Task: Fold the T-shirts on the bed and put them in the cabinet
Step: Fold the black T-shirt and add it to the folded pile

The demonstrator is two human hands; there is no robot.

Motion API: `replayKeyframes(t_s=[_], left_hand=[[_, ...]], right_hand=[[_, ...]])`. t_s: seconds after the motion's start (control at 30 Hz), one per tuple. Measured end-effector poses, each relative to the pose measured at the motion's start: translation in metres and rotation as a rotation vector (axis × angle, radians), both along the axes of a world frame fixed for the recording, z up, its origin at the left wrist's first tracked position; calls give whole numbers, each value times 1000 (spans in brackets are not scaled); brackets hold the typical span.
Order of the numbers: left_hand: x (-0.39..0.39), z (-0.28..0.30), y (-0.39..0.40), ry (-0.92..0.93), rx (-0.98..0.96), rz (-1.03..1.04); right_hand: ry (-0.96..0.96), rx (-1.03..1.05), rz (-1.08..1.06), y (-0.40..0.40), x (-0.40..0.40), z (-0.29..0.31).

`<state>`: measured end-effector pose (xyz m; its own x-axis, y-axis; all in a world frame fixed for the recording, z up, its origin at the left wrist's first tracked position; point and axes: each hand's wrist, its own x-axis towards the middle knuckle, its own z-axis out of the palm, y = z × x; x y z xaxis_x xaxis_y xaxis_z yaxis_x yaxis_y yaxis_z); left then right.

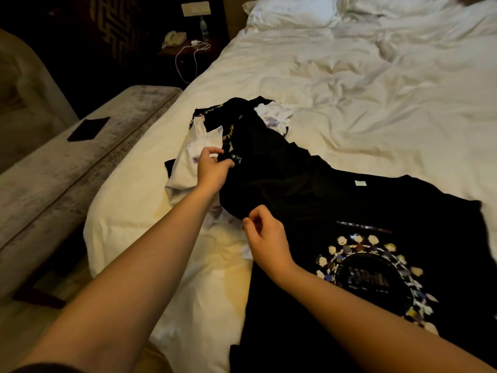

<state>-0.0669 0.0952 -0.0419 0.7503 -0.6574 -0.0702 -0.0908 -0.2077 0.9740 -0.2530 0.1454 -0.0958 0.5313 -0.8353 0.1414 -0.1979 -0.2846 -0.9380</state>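
On the rumpled white bed (349,90), the left hand (213,168) pinched the collar of a crumpled black cotton T-shirt (269,168), and the right hand (265,235) pinched its lower edge, likely to lift it off the white shirts (185,162). Open sheet lay beyond; the mattress edge ran left.

free: rumpled white duvet (363,84) right of clothes, open up to pillows (293,12) | blocked: T-shirt pile (258,146) mid-bed | left: bench (67,162) tight against bed edge
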Motion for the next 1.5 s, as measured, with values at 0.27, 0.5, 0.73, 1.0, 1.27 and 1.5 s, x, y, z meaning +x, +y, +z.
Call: replayKeyframes(t_s=[0.27, 0.5, 0.73, 1.0, 1.27, 1.5], left_hand=[[-99, 15, -53, -219, 59, -396], [-129, 6, -55, 76, 6, -554], [-70, -63, -25, -30, 281, -345], [-79, -66, -28, -88, 425, -585], [-73, -89, -26, -326, 432, -559], [-69, -99, -18, -305, 395, -530]], right_hand=[[-58, 285, -176, -17, -68, -3], [-133, 347, -405, -46, -134, -19], [220, 88, -499, -99, -123, -29], [262, 82, -183, -145, -84, -13], [720, -112, 233, -171, -38, 11], [599, -12, 130, -180, -26, 10]])
